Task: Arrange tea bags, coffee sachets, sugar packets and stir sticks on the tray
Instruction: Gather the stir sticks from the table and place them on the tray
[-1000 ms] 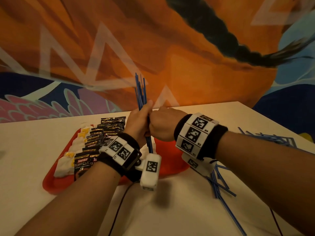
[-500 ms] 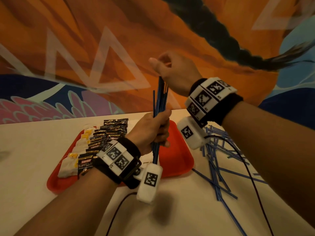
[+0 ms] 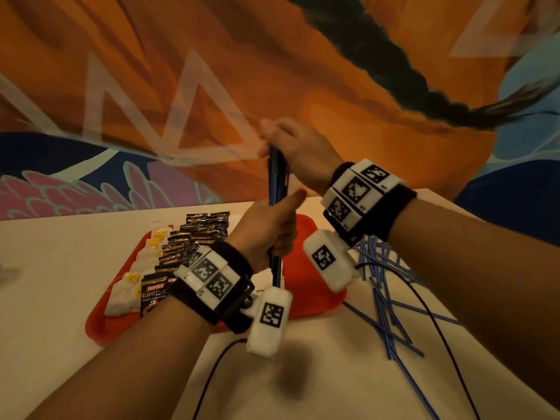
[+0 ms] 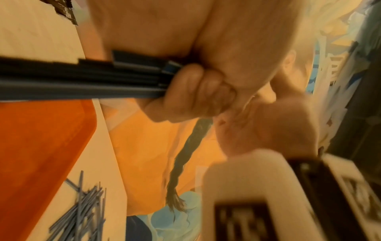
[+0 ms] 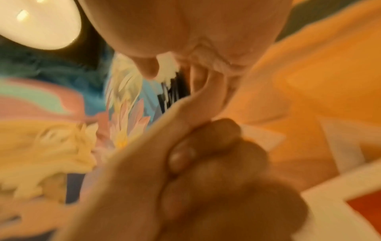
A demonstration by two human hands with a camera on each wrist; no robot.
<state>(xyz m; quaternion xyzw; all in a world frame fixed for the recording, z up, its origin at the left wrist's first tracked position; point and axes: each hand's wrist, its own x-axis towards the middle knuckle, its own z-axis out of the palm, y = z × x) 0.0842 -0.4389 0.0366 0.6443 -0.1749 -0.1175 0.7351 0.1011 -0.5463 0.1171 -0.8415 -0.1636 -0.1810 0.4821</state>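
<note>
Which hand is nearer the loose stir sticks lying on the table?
Right. The right hand is raised at the top of the held bundle, its forearm above the loose stir sticks; the left hand grips the bundle over the red tray, farther left.

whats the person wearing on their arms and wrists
Forearms are bare, no sleeves. Each wrist carries a black band topped with white blocks printed with black square markers: left wrist band, right wrist band. A white padded marker pod hangs under each, trailing thin black cables.

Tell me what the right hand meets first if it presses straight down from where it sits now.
The right hand sits on the top ends of the upright stir stick bundle, so it meets those at once. Further down is the left hand gripping the bundle, over the red tray.
</note>
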